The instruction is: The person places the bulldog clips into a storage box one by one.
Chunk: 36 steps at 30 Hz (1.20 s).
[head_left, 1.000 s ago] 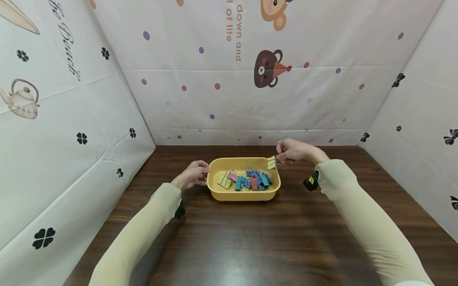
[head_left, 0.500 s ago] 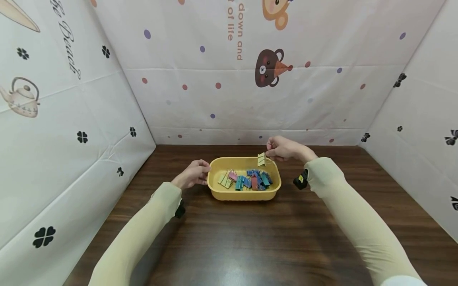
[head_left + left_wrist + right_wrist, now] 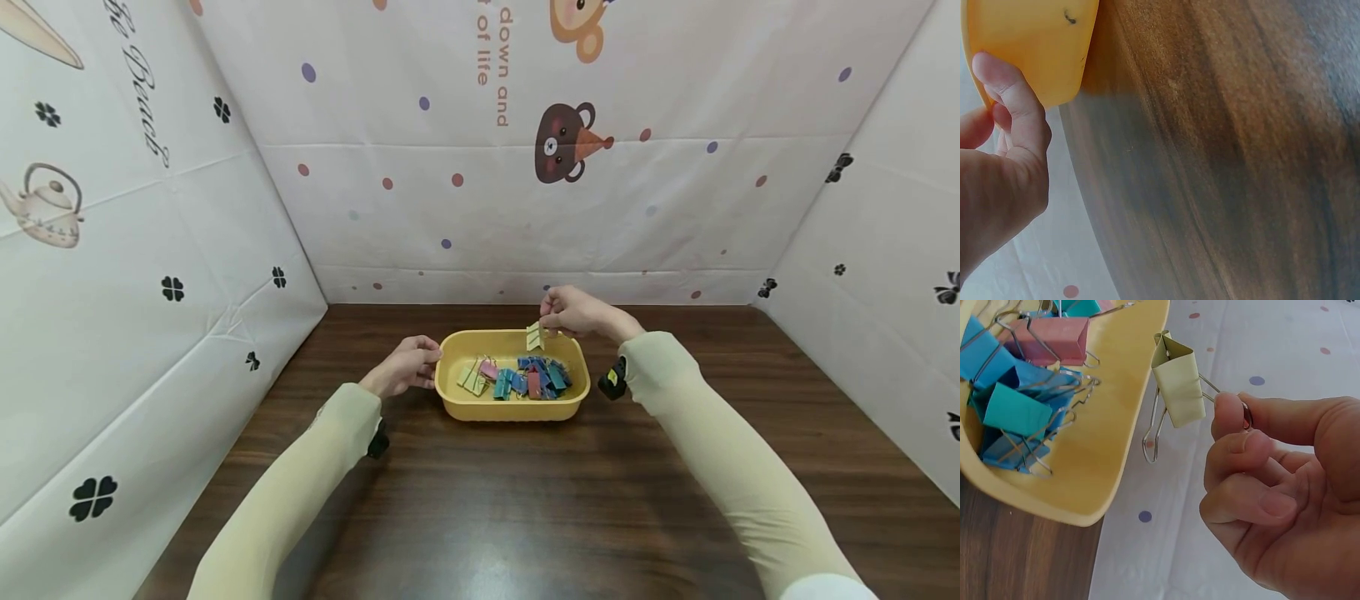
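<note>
A yellow plastic tray (image 3: 510,411) stands on the table with several binder clips inside. At its left end my left hand (image 3: 403,367) pinches the rim; the left wrist view shows the thumb (image 3: 1007,78) against the tray's wall (image 3: 1050,47). My right hand (image 3: 581,313) holds a pale yellow binder clip (image 3: 1179,390) by one wire handle, between thumb and index finger. That clip hangs over the tray's back part in the head view, its other handle pointing down. Inside the tray, a pale yellow clip (image 3: 472,380) and a pink clip (image 3: 487,369) lie at the left.
Blue, teal and red clips are heaped in the tray's right half, among them a teal clip (image 3: 1017,409) and a red clip (image 3: 1047,339). Dark wood tabletop (image 3: 495,500) extends in front. Printed white sheets (image 3: 360,217) enclose the back and both sides.
My right hand has moved left with the pale yellow binder clip, from the tray's right end to over its back part. The left hand and tray have stayed in place.
</note>
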Available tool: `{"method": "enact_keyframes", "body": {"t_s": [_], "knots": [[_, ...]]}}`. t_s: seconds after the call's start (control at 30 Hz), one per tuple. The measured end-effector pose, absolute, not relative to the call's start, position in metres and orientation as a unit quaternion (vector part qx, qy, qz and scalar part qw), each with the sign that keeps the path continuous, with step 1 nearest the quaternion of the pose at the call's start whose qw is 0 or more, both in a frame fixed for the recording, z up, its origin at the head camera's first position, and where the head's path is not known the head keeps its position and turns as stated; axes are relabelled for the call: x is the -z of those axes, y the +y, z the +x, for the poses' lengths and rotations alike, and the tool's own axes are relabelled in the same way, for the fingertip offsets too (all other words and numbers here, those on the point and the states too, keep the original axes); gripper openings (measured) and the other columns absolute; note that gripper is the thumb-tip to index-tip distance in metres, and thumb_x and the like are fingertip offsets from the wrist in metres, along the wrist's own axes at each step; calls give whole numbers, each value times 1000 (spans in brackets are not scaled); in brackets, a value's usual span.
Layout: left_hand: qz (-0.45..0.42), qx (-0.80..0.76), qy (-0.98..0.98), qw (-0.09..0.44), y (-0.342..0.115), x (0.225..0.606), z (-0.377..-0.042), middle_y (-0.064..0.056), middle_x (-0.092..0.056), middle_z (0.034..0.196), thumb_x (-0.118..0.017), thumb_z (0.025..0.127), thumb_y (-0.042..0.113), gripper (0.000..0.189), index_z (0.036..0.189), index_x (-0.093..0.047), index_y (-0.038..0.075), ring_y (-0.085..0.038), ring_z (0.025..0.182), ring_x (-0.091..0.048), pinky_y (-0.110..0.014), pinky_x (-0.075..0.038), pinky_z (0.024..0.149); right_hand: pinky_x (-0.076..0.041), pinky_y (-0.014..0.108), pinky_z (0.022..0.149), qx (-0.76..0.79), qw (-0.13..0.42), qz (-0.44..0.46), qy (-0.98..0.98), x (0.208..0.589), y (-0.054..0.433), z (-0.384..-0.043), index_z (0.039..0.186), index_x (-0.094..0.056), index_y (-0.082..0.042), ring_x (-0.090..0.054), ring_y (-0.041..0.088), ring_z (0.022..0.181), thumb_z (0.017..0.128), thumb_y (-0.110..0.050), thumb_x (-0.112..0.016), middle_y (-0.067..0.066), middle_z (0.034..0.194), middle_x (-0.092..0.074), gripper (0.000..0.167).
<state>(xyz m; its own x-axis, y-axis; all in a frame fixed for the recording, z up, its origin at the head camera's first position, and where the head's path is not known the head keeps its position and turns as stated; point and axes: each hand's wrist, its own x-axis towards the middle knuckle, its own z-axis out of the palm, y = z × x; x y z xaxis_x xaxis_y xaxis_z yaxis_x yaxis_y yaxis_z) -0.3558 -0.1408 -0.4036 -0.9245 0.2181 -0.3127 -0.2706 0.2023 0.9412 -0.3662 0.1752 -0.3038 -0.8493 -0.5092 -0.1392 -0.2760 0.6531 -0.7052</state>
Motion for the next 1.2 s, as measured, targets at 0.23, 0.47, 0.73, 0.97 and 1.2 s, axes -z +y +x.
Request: {"method": "enact_keyframes", "body": {"t_s": [0.23,0.47,0.73,0.97,1.2], "knots": [[-18,-632,750,194,-141,403,-356,-10,-52,91,-48,101,13,22,119,-45,0,-15,61,-55,-27,-53,56,-37,29,46,357,151,-234,892,310,163,-367,104,-48,5,-38,14,46,98,-6,-52,16,76,-61,12],[-21,-635,748,193,-140,405,-356,-11,-52,91,-49,101,14,20,117,-46,2,-16,61,-55,-27,-53,56,-32,27,45,361,161,-231,889,315,154,-365,104,-49,3,-36,12,44,99,-7,-50,22,82,-64,11],[-19,-633,749,194,-137,404,-356,-12,-53,94,-49,101,15,20,117,-46,2,-17,64,-56,-28,-53,56,-37,28,45,333,159,-241,897,317,152,-360,105,-50,3,-49,24,52,100,-6,-47,25,86,-63,10],[-18,-632,750,193,-136,405,-356,-11,-53,92,-49,101,15,18,115,-46,3,-16,62,-55,-28,-53,56,-43,33,46,320,127,-230,910,316,161,-356,106,-54,3,-51,20,51,100,-10,-48,14,78,-64,15],[2,-581,795,176,-135,403,-357,-13,-54,89,-48,100,15,18,113,-47,2,-17,60,-57,-30,-55,55,-51,31,55,293,30,-264,919,305,163,-339,109,-60,-6,-60,17,60,101,-23,-51,7,83,-69,21]]}}
